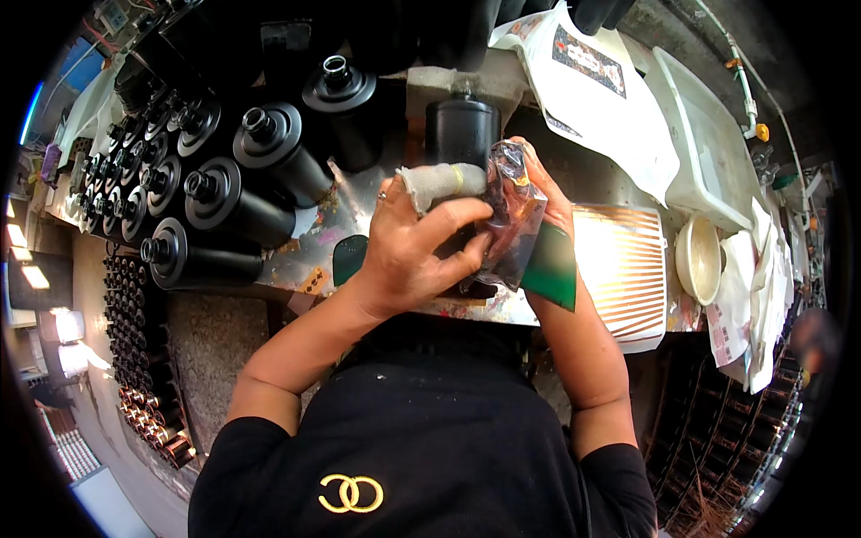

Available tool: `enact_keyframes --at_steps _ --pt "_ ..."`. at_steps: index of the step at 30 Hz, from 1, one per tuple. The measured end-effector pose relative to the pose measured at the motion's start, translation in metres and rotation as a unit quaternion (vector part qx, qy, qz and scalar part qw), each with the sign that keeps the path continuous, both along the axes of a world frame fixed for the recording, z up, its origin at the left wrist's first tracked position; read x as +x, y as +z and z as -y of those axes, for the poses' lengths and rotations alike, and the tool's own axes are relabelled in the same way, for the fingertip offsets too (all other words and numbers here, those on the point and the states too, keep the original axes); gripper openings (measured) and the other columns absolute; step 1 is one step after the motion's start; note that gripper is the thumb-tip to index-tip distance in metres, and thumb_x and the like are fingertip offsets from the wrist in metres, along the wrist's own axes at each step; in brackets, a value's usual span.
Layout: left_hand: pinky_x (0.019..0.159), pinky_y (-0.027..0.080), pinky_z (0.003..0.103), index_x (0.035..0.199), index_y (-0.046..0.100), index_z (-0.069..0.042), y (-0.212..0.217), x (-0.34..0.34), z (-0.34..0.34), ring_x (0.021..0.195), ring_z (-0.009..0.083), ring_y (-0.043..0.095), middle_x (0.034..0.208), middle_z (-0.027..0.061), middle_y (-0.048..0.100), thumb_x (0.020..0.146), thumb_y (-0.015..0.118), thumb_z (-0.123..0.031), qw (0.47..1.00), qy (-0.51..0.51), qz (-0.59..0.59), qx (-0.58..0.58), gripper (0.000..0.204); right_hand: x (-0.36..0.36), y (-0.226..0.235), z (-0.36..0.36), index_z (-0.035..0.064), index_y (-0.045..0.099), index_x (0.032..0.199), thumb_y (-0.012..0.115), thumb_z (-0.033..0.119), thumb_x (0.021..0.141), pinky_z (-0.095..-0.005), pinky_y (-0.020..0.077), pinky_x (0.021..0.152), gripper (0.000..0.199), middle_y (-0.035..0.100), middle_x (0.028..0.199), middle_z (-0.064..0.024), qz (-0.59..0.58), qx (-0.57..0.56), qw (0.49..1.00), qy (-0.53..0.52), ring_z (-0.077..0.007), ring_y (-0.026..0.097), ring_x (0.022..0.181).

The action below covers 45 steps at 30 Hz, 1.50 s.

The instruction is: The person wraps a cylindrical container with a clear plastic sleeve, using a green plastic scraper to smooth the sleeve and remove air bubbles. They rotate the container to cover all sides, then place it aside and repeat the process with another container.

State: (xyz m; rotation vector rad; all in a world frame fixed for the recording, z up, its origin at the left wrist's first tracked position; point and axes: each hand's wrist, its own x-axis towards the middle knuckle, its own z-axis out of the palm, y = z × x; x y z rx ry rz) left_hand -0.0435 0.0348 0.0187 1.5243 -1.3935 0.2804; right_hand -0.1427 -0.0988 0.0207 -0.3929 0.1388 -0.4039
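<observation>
My left hand [414, 247] grips a black bottle [461, 130] that points away from me over the workbench, and a grey cloth [441, 182] is wrapped round its index finger. My right hand [549, 193] is behind the bottle on its right side and presses a clear, shiny film [513, 215] against it. A dark green card [549, 267] hangs by my right wrist, and I cannot tell whether the hand holds it.
Several black bottles [224, 202] lie stacked on their sides at the left. A sheet with gold stripes [619, 264] lies to the right, with a white bowl [698, 258], a white tray [708, 143] and papers [592, 85] beyond. Racks of small dark tubes [134, 350] stand lower left.
</observation>
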Motion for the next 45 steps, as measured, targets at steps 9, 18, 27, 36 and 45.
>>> enact_keyframes --at_steps 9,18,27,36,45 --pt "0.074 0.046 0.021 0.097 0.058 -0.002 0.009 0.029 0.000 0.080 0.0057 0.056 0.089 0.0004 0.061 0.093 0.057 -0.008 0.758 -0.144 -0.636 0.004 0.007 -0.003 0.002 0.019 0.0070 0.053 0.103 0.051 0.015 0.098 -0.0164 0.0386 0.041 0.010 0.061 0.078 -0.0021 -0.118 -0.176 0.977 -0.026 -0.0059 0.054 0.053" --pt "0.079 0.041 0.025 0.104 0.060 -0.008 -0.030 0.065 0.032 0.086 0.0081 0.055 0.094 -0.0010 0.061 0.094 0.058 -0.021 0.780 -0.041 -0.623 0.030 0.017 0.027 -0.015 0.048 0.0018 0.059 0.097 0.058 0.019 0.097 -0.0182 0.0346 0.049 0.017 0.056 0.071 0.0004 -0.255 -0.382 0.874 -0.159 -0.0037 0.043 0.051" --pt "0.080 0.041 0.023 0.111 0.060 -0.006 -0.045 0.029 -0.022 0.094 0.0072 0.051 0.107 -0.0004 0.058 0.093 0.062 -0.016 0.842 -0.047 -0.526 0.111 0.021 -0.020 0.007 -0.002 0.0082 0.060 0.108 0.057 0.004 0.088 -0.0236 0.0397 0.052 0.021 0.052 0.063 -0.0006 -0.260 -0.628 0.732 -0.048 -0.0068 0.049 0.054" --pt "0.094 0.036 0.039 0.098 0.069 -0.012 -0.002 -0.004 -0.028 0.110 0.0305 0.050 0.117 0.0116 0.057 0.081 0.070 -0.021 0.984 -0.014 -0.063 0.168 0.019 -0.027 0.037 0.033 0.0024 0.055 0.089 0.053 0.001 0.080 -0.0273 0.0334 0.048 0.010 0.041 0.054 -0.0023 -0.304 -0.783 0.539 0.064 -0.0088 0.036 0.051" --pt "0.103 0.037 0.031 0.125 0.055 0.001 -0.053 0.030 -0.012 0.118 0.0176 0.050 0.126 0.0110 0.056 0.093 0.062 -0.036 0.843 -0.027 -0.525 0.108 0.049 -0.034 -0.008 0.019 -0.0047 0.056 0.121 0.071 0.055 0.079 -0.0282 0.0448 0.064 0.075 0.061 0.072 -0.0074 -0.411 -0.583 0.692 0.109 -0.0148 0.058 0.070"
